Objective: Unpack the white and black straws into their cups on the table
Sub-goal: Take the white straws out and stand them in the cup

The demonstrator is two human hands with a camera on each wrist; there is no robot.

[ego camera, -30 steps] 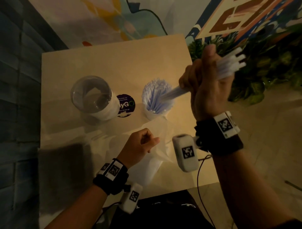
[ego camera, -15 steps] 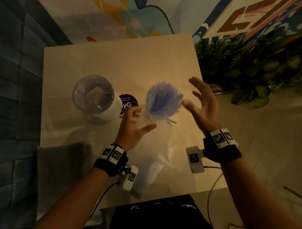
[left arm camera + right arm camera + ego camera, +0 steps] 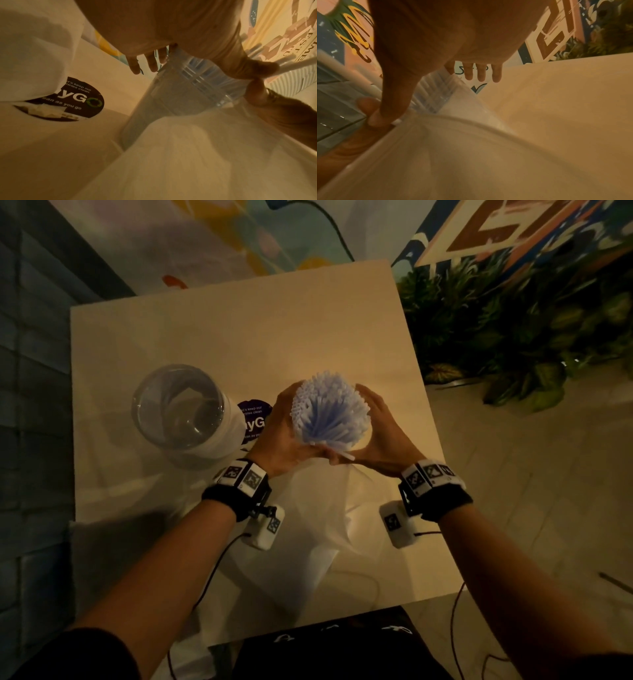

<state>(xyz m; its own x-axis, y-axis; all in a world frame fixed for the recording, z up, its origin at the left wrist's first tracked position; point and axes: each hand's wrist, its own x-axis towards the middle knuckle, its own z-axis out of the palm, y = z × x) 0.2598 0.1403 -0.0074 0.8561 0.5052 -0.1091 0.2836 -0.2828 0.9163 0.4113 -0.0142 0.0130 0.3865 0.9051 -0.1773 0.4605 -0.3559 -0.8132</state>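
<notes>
Cupping white straws (image 3: 329, 409) between both hands

You are looking at a smooth, matt cream table (image 3: 219, 337), showing only a soft sheen under warm light. The white straws (image 3: 330, 409) are reading as matt, opaque plastic. The cup holding them (image 3: 173, 97) is appearing as clear ribbed plastic, slightly hazy. The far-left cup (image 3: 181, 405) is looking like clear glossy plastic, catching highlights. A thin, translucent, crinkled plastic bag (image 3: 318, 508) is lying near you. The round sticker (image 3: 77, 100) is showing a smooth printed face, torn at its near edge.
</notes>
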